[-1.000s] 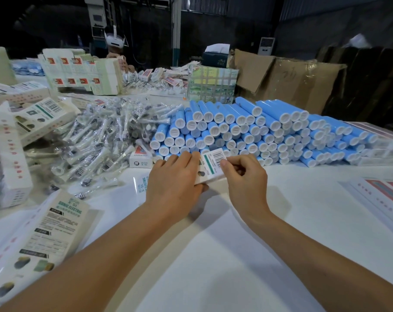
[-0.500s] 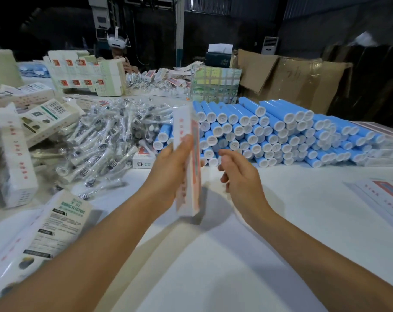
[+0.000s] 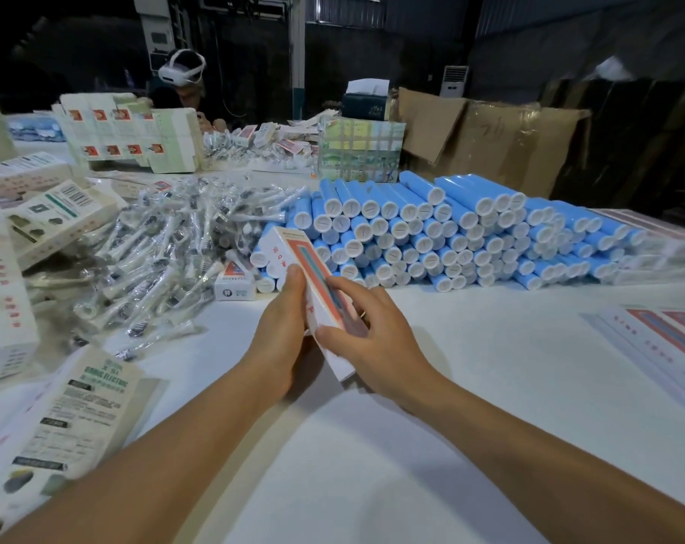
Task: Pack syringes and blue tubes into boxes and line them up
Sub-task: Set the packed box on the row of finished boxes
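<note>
A long white box [image 3: 294, 247] with an orange and blue picture is held between both hands above the white table [image 3: 470, 367], its far end tilted up towards the tubes. My left hand [image 3: 280, 331] grips its left side, thumb on the top edge. My right hand [image 3: 366, 331] holds its right side, fingers curled over the printed face. Behind it lies a big stack of blue tubes [image 3: 450, 233] with white caps. To the left is a heap of wrapped syringes [image 3: 164, 253].
Packed boxes [image 3: 3, 292] are piled at the left edge, flat printed cartons [image 3: 70, 422] lie at the near left and flat ones [image 3: 662, 339] at the right. A small box [image 3: 235, 282] sits by the syringes. A person with a headset [image 3: 182, 70] sits across the table.
The box went from lying low in both hands to upright in the left hand alone; now it is tilted back, printed face up, and my right hand has taken hold of it again.
</note>
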Action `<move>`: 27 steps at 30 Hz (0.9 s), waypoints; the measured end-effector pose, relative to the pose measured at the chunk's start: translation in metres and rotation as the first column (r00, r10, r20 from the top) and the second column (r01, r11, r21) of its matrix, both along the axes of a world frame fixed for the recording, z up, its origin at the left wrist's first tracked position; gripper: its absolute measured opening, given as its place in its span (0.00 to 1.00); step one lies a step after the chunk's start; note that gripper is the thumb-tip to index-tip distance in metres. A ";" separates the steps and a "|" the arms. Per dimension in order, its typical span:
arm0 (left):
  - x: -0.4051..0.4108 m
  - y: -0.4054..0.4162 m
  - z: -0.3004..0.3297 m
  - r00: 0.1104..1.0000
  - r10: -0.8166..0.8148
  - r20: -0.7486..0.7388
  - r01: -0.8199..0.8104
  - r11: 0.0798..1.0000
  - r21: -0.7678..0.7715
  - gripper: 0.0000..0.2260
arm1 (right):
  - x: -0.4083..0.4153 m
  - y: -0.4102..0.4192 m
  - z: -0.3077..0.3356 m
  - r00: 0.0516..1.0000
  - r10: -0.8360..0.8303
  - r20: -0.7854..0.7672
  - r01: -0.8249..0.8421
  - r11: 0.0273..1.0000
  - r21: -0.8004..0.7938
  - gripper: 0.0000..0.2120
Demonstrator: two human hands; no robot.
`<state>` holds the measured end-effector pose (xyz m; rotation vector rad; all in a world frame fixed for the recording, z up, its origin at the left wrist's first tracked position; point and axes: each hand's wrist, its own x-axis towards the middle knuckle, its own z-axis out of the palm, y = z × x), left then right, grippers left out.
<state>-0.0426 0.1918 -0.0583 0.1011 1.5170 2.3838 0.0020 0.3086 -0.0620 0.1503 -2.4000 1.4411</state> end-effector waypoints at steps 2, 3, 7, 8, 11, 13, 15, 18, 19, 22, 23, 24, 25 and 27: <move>0.000 0.003 -0.006 0.997 0.030 -0.076 -0.036 0.996 -0.081 0.22 | -0.001 0.006 0.008 0.999 -0.035 -0.017 0.035 0.999 0.019 0.31; 0.000 0.004 -0.008 0.992 0.043 -0.117 -0.060 0.988 -0.141 0.23 | -0.002 0.012 0.013 0.998 -0.054 -0.021 0.055 0.998 0.044 0.31; -0.003 0.004 -0.016 0.975 -0.005 -0.224 -0.070 0.944 -0.323 0.24 | -0.001 0.047 0.041 0.984 -0.171 -0.048 0.177 0.971 0.163 0.28; -0.002 0.005 -0.018 0.966 -0.023 -0.258 -0.076 0.927 -0.367 0.22 | 0.003 0.059 0.048 0.978 -0.201 -0.061 0.209 0.958 0.194 0.26; -0.001 0.007 -0.018 0.953 -0.046 -0.299 -0.081 0.914 -0.398 0.20 | 0.026 0.102 0.062 0.952 -0.289 -0.098 0.305 0.889 0.341 0.25; -0.005 0.011 -0.016 0.968 -0.051 -0.246 -0.059 0.907 -0.417 0.19 | 0.048 0.137 0.062 0.924 -0.368 -0.101 0.374 0.822 0.430 0.26; -0.013 0.015 -0.014 0.988 -0.056 -0.143 -0.017 0.887 -0.462 0.20 | 0.072 0.171 0.057 0.882 -0.467 -0.065 0.434 0.751 0.498 0.26; -0.017 0.019 -0.013 0.994 -0.062 -0.086 0.011 0.870 -0.492 0.19 | 0.106 0.217 0.041 0.783 -0.622 -0.009 0.493 0.612 0.618 0.25; -0.016 0.019 -0.013 0.994 -0.063 -0.090 0.010 0.870 -0.494 0.19 | 0.117 0.230 0.035 0.743 -0.669 -0.004 0.504 0.556 0.661 0.25; -0.012 0.018 -0.013 0.993 -0.058 -0.107 -0.002 0.871 -0.492 0.18 | 0.141 0.257 0.016 0.628 -0.778 -0.002 0.485 0.390 0.783 0.24; -0.012 0.018 -0.013 0.993 -0.060 -0.102 0.001 0.867 -0.498 0.18 | 0.145 0.261 0.012 0.609 -0.793 -0.006 0.479 0.362 0.800 0.23; -0.014 0.018 -0.013 0.994 -0.064 -0.094 0.007 0.860 -0.510 0.18 | 0.146 0.264 0.009 0.601 -0.799 -0.011 0.483 0.352 0.801 0.22; -0.015 0.017 -0.014 0.994 -0.070 -0.089 0.013 0.851 -0.526 0.18 | 0.146 0.265 0.007 0.599 -0.800 -0.017 0.491 0.351 0.797 0.22; -0.017 0.017 -0.014 0.993 -0.075 -0.090 0.013 0.835 -0.550 0.18 | 0.144 0.265 0.006 0.601 -0.799 -0.032 0.491 0.338 0.803 0.22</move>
